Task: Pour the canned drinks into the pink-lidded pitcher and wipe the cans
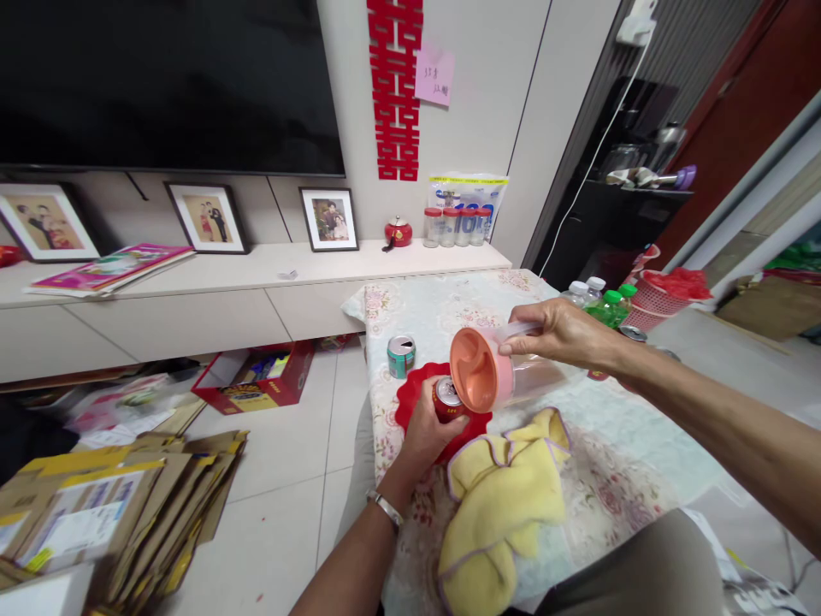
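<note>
My left hand (428, 430) is wrapped round a red can (448, 399), which it holds over a red scalloped dish (416, 387). With my right hand (545, 332) I grip the handle of a clear pitcher with an orange lid (475, 370). The pitcher lies tilted on its side, its lid close beside the can's top. Whether liquid is flowing between them cannot be made out. A teal can (401, 357) stands upright just behind the dish. Nearer to me, a crumpled yellow cloth (513, 505) rests on the flowered tablecloth (442, 299).
Bottles with green caps (608, 310) stand at the table's right side, beside a pink basket (658, 299). Behind the table, a white ledge (256, 272) holds picture frames and glass jars (452, 228). Flattened cardboard (173, 505) and a red box (256, 381) are on the floor at left.
</note>
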`<act>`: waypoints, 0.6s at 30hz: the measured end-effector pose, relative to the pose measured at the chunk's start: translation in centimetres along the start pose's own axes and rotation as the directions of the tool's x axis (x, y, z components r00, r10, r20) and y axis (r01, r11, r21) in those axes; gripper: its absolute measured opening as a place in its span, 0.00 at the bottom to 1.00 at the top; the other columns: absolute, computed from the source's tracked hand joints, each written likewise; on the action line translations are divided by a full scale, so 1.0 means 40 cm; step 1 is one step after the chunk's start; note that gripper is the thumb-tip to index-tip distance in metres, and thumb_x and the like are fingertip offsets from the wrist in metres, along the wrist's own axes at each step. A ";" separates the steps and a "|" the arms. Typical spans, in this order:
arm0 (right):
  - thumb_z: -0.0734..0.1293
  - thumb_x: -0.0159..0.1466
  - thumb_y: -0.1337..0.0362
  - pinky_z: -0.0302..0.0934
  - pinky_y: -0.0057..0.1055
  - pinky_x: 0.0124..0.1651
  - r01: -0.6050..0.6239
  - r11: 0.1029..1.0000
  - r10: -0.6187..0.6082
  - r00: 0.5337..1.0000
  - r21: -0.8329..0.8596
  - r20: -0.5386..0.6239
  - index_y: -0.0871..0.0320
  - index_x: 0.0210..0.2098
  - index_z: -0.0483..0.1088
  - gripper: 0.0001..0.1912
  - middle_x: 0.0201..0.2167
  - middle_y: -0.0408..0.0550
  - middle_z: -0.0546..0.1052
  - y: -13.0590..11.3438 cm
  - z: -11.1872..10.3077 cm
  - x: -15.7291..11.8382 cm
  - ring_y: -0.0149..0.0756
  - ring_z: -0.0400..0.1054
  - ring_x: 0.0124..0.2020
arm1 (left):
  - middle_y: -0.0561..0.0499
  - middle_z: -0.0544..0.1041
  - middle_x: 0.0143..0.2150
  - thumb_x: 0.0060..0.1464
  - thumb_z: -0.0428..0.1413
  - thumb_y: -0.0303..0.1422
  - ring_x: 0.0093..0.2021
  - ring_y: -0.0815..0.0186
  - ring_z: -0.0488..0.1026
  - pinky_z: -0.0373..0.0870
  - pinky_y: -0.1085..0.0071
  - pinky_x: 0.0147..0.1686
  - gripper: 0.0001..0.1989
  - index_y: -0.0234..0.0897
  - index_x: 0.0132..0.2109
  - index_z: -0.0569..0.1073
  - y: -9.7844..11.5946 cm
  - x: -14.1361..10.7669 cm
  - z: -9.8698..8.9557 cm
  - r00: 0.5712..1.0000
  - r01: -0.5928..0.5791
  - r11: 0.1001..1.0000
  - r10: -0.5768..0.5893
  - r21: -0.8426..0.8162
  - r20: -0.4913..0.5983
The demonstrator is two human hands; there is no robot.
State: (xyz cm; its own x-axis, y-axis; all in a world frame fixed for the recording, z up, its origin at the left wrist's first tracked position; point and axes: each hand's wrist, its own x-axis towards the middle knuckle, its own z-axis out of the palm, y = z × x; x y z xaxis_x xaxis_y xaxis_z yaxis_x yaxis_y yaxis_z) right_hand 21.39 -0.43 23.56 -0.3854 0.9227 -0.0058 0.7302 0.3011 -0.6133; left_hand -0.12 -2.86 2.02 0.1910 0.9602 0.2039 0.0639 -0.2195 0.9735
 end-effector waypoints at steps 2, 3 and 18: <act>0.71 0.57 0.38 0.46 0.29 0.25 0.000 1.000 0.000 1.000 -0.005 -0.003 0.55 0.23 0.62 0.28 0.19 0.38 0.61 -0.002 0.000 0.001 0.29 0.53 0.23 | 0.47 0.78 0.51 0.46 0.65 0.29 0.50 0.59 0.78 0.76 0.57 0.53 0.30 0.40 0.56 0.64 0.000 0.000 0.000 1.000 -0.002 1.000 0.002 0.000 0.000; 0.71 0.57 0.38 0.46 0.29 0.25 0.002 1.000 -0.002 1.000 -0.008 -0.005 0.55 0.23 0.62 0.29 0.19 0.38 0.61 -0.003 0.000 0.001 0.29 0.52 0.23 | 0.47 0.78 0.51 0.47 0.65 0.29 0.50 0.59 0.78 0.76 0.57 0.53 0.30 0.40 0.56 0.64 0.000 0.000 0.000 1.000 -0.004 1.000 0.004 0.001 -0.001; 0.73 0.56 0.38 0.46 0.28 0.25 0.027 1.000 -0.027 1.000 -0.007 0.013 0.55 0.24 0.66 0.27 0.19 0.38 0.63 -0.011 -0.002 0.003 0.29 0.53 0.23 | 0.48 0.78 0.50 0.46 0.66 0.30 0.50 0.58 0.79 0.76 0.58 0.52 0.30 0.40 0.56 0.65 0.005 -0.001 -0.003 1.000 -0.006 1.000 0.006 0.012 -0.011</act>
State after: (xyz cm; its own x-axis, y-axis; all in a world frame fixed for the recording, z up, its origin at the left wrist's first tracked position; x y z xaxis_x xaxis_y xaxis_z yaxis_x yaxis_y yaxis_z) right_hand 21.07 -0.44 23.87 -0.4125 0.9109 0.0004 0.7233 0.3278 -0.6078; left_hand -0.22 -2.93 2.21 0.1804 0.9606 0.2114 0.0741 -0.2276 0.9709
